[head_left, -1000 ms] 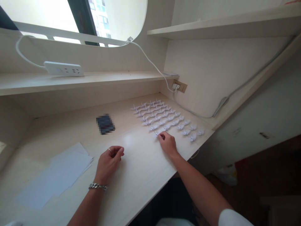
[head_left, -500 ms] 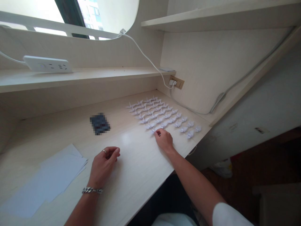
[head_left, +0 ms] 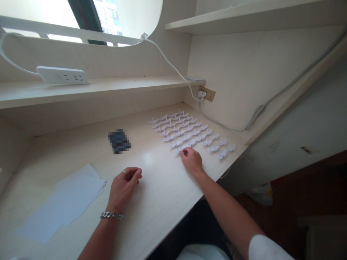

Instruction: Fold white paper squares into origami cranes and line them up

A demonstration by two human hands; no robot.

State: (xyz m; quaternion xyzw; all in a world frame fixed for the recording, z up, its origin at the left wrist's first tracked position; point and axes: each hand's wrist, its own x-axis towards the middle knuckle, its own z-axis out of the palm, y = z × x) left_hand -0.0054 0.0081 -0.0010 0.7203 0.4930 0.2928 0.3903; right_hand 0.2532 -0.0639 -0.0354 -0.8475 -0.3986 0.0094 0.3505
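Several small white paper cranes (head_left: 187, 130) stand in rows on the right part of the pale wooden desk (head_left: 159, 195). My right hand (head_left: 192, 160) rests at the near edge of the rows, its fingertips pinched on the nearest paper crane (head_left: 181, 149). My left hand (head_left: 124, 187), with a ring and a chain bracelet, lies on the desk in the middle with its fingers curled in; nothing shows in it.
A stack of white paper sheets (head_left: 65, 200) lies at the left. A dark blurred object (head_left: 119, 141) sits behind my left hand. A power strip (head_left: 63, 75) is on the shelf; a cable (head_left: 173, 70) runs to a wall socket (head_left: 206, 94). The desk ends at the right.
Both hands stay nearly in place; the right fingertips remain at the nearest crane. The view has shifted slightly.
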